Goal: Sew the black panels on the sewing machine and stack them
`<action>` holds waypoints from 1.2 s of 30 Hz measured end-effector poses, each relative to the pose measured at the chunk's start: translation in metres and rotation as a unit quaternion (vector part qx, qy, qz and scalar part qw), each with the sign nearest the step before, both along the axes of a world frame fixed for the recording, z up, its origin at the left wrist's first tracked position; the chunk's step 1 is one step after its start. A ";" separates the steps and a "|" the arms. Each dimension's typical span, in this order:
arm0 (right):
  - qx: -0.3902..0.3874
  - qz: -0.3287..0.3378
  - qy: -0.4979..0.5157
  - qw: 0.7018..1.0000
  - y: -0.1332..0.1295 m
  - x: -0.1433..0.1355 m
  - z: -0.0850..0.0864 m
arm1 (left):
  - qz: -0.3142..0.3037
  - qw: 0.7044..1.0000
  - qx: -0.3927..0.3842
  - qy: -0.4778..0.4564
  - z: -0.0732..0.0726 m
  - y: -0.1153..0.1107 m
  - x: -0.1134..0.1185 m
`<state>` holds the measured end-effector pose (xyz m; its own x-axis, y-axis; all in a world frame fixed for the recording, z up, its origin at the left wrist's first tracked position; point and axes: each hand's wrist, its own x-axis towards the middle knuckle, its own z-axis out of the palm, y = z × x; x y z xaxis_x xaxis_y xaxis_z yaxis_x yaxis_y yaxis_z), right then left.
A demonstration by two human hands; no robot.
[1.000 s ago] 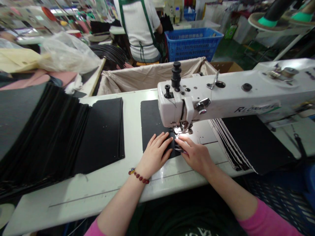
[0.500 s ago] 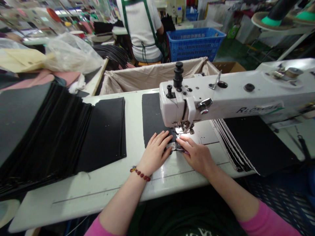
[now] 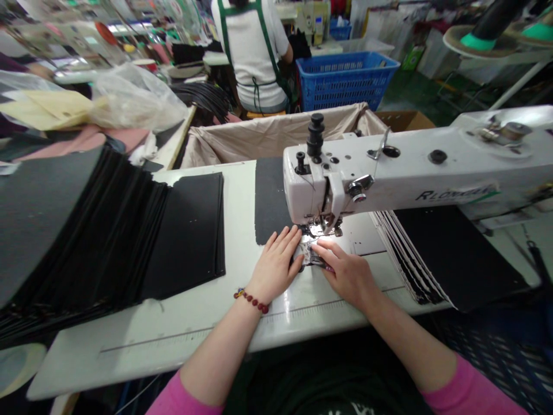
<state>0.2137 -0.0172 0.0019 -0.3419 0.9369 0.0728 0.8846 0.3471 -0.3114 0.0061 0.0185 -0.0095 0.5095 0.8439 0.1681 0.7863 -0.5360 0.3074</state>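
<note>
A dark grey-black flat panel [image 3: 271,202] lies on the white sewing table, its right part hidden behind the head of a white sewing machine [image 3: 375,173]. My left hand [image 3: 279,259] lies flat with fingers stretched out, the fingertips at the panel's near right edge beside the presser foot [image 3: 320,227]. Just in front of the needle area sits a metal guide [image 3: 310,253], between my two hands. My right hand [image 3: 348,274] rests at the right of this guide, fingers extended toward it and partly curled underneath. No object shows in its grasp.
Stacked black panels [image 3: 190,225] lie at the left beside a taller fanned pile [image 3: 86,230]. More panels with pale edges [image 3: 453,253] lie at the right under the machine arm. Behind stand a cloth-lined bin [image 3: 242,138], a blue basket [image 3: 345,80] and a seated person [image 3: 254,57].
The panel has slid away from me under the machine, so its near edge is farther back and more of the metal guide shows. My hands stay in nearly the same place.
</note>
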 end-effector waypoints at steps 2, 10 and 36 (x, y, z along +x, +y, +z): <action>0.000 0.000 -0.001 1.000 0.000 0.000 0.000 | 0.001 1.000 0.002 0.005 -0.001 0.000 0.000; 0.000 -0.005 -0.004 1.000 -0.001 0.000 0.000 | 0.000 1.000 0.012 0.011 -0.001 0.000 0.001; 0.003 -0.007 0.025 1.000 -0.003 0.000 0.001 | 0.005 1.000 -0.004 -0.006 0.002 0.002 0.002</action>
<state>0.2141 -0.0198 0.0028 -0.3244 0.9412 0.0946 0.8725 0.3364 -0.3543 0.0086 0.0205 -0.0077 0.4989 0.8506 0.1662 0.7883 -0.5250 0.3208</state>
